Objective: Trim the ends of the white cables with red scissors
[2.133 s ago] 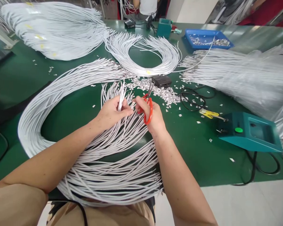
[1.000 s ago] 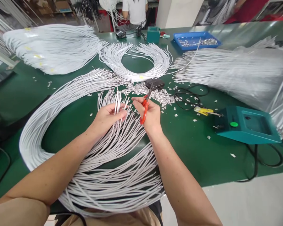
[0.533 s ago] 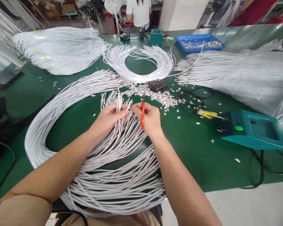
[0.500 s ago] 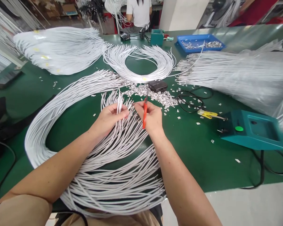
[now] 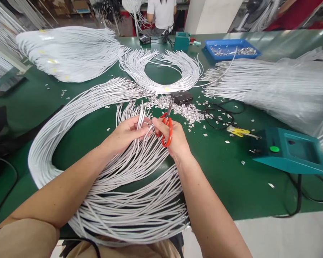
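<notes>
My left hand (image 5: 132, 130) is closed around a few white cables (image 5: 141, 116), whose ends stick up above the fingers. Close beside it, my right hand (image 5: 174, 138) has red-handled scissors (image 5: 167, 134) hooked in it, blades pointing away from me. The right thumb and forefinger pinch near the end of a white cable (image 5: 150, 128); the exact contact is partly hidden. Under both hands a large loop of white cables (image 5: 43, 143) curves round from the left, its ends fanned toward the right. Small silvery-white scraps (image 5: 188, 111) lie piled just beyond the hands.
A black box (image 5: 182, 97) stands by the scraps. Behind are a coiled cable bundle (image 5: 167, 86), a bagged bundle (image 5: 70, 53) and a blue tray (image 5: 233, 53) holding small pieces. At right are a plastic-wrapped bundle (image 5: 280, 82) and a teal device (image 5: 290, 147). A person (image 5: 161, 16) sits beyond the table.
The scissors have turned in my right hand, so both red handle loops now show. My right fingers have come to a cable end near my left hand. The view has shifted slightly.
</notes>
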Demonstrator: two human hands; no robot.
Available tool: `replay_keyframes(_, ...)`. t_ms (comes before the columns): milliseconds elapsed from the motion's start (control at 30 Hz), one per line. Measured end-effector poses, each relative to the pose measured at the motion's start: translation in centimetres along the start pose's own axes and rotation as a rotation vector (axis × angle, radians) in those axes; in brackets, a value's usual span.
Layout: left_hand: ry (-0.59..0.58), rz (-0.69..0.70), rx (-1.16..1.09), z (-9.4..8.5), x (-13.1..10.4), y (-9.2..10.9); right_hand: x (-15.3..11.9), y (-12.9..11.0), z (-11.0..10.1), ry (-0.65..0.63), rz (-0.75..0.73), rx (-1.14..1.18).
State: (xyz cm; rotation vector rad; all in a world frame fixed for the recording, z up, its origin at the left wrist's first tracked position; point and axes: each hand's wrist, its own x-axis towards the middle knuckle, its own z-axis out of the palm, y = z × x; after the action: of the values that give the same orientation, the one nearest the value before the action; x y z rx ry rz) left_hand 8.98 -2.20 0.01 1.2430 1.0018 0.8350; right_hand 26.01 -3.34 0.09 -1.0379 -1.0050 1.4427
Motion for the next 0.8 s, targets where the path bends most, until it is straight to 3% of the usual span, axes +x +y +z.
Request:
replay_keyframes(133, 0.102, -0.004, 0.078, -0.39, 0.0, 0.23, 0.2, 0.25, -0.37, 0.134, -0.037, -0.27)
replay_keyframes(333, 0.223, 0.044, 0.184, -0.14, -0.08, 0.68, 0.26, 0.88, -0.41, 0.076, -0.038, -0.872)
replay_keyframes(800, 0.338, 0.115, 0.271, -0.32, 0.09, -0.1, -0.08, 0.53, 0.21, 0.061, -0.06, -1.182)
